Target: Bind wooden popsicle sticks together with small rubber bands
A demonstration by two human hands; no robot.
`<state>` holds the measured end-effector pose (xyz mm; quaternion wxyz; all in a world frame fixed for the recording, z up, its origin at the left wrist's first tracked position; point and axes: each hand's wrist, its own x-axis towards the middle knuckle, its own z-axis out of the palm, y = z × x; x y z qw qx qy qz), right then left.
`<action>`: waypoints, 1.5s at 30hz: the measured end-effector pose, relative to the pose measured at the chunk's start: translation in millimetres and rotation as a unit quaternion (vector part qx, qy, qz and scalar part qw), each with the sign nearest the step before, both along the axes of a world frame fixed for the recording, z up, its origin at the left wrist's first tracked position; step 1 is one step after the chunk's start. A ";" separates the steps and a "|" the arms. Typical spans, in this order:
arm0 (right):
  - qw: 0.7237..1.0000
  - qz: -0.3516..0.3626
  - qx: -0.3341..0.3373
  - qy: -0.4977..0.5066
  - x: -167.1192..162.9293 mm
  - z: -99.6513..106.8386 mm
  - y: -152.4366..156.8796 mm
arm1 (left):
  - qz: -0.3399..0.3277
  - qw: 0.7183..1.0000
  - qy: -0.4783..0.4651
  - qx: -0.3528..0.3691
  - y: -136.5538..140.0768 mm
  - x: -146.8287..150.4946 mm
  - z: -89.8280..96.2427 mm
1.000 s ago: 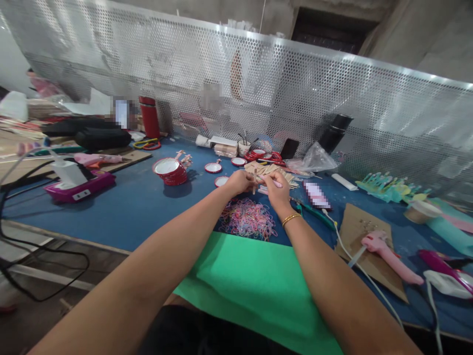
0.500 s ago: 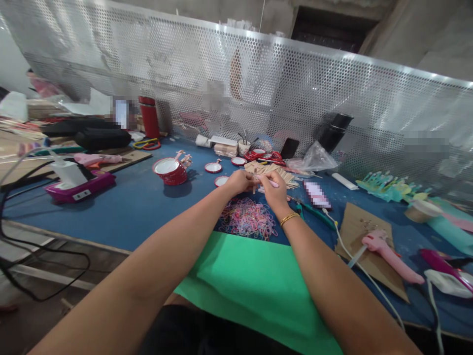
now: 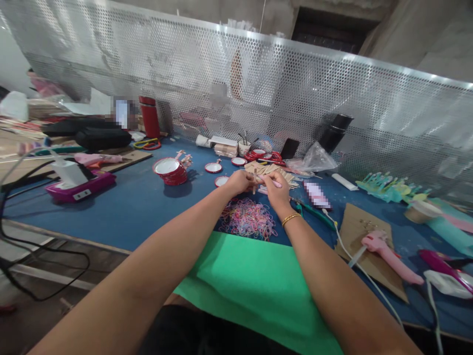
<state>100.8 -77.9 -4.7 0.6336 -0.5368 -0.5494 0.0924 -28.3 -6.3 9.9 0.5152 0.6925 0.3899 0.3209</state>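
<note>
The cup [image 3: 244,148] at the back of the tabletop [image 3: 121,212] holds thin dark rods [image 3: 246,136]. Your left hand [image 3: 240,181] grips a stick [image 3: 254,180] just beyond the bands [image 3: 248,219]; your right hand [image 3: 278,191] grips a pink tool [image 3: 276,184] beside it. Since half a second ago, your right hand has shifted slightly rightward.

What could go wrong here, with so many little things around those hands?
The small stick at the left hand's fingertips might slip and fall into the pile of colorful bands close by. The right hand's forearm could snag the white cable beside it and tug the phone. A stray bump of the left arm might upset the stack of red-rimmed discs.
</note>
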 end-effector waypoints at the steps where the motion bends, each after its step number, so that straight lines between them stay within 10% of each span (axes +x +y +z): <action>1: 1.000 -0.001 0.000 0.002 -0.1 0.0 -0.1 | 0.002 1.000 0.000 -0.002 -0.2 0.1 0.1; 45: 1.000 0.003 0.006 -0.004 -0.3 -0.3 1.0 | 0.002 1.000 -0.010 -0.012 -1.8 0.3 1.4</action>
